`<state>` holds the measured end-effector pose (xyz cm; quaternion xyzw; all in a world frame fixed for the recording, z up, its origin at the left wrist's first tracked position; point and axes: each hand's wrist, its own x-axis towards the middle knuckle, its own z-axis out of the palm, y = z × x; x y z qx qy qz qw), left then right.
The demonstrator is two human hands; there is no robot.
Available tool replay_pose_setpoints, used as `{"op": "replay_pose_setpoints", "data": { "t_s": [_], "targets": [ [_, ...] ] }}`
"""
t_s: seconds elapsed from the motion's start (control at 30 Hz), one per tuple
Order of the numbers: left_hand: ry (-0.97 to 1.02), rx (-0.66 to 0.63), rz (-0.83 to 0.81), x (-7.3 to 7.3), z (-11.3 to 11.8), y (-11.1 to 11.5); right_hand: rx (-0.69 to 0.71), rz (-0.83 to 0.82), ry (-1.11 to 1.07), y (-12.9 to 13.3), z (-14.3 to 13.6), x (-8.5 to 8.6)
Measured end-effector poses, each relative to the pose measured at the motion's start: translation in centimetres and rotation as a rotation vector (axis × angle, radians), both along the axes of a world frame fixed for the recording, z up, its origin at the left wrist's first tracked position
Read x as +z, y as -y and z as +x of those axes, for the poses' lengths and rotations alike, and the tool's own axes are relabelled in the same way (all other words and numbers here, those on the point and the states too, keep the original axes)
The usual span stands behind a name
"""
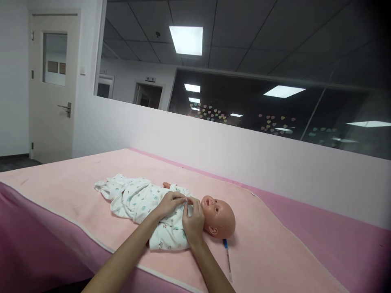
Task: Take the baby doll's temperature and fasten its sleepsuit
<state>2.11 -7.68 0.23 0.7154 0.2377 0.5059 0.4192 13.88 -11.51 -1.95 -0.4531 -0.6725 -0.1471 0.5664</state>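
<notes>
Two-handed work at neckline of white printed garment (143, 199), worn by doll (215, 213). L hand (171, 203) & R hand (194, 220) curled nearly closed, fingertips meeting at sm. white bit (186, 200); can't tell which hand's grip on it, if any. Laid on pink mat (275, 260), head (225, 221) to R, w/ blue-ended slim stick (228, 258) just beside.

There are one left hand (170, 204) and one right hand (194, 224), two in total. On one pale pink cover (262, 248) there are one doll (222, 219) and one slim blue-ended stick (228, 259). Farther away is one door handle (68, 109).
</notes>
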Motion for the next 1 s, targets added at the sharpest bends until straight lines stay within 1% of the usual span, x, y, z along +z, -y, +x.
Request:
{"op": "replay_pose_setpoints", "data": {
  "t_s": [0.13,0.3,0.4,0.57,0.73,0.9,1.0],
  "targets": [
    [0.018,-0.021,0.001,0.17,0.02,0.19,0.025,0.004,-0.023,-0.02,0.03,0.06],
    [-0.006,-0.003,-0.011,0.15,-0.01,0.23,0.038,0.004,-0.037,0.04,-0.09,0.18],
    [0.006,-0.035,-0.016,0.15,-0.07,0.25,0.036,0.003,-0.07,0.04,-0.12,0.27],
    [0.041,-0.07,0.01,0.36,-0.22,0.52,0.086,-0.07,-0.181,-0.03,0.09,0.18],
    [0.021,-0.036,-0.002,0.42,-0.31,0.6,0.077,-0.094,-0.238,0.03,0.13,0.12],
    [-0.021,0.037,0.046,0.25,-0.33,0.43,0.018,-0.045,-0.196,0.21,-0.08,0.21],
    [-0.036,0.042,0.069,0.2,-0.34,0.48,0.005,-0.058,-0.158,0.32,-0.11,0.19]
  ]
}}
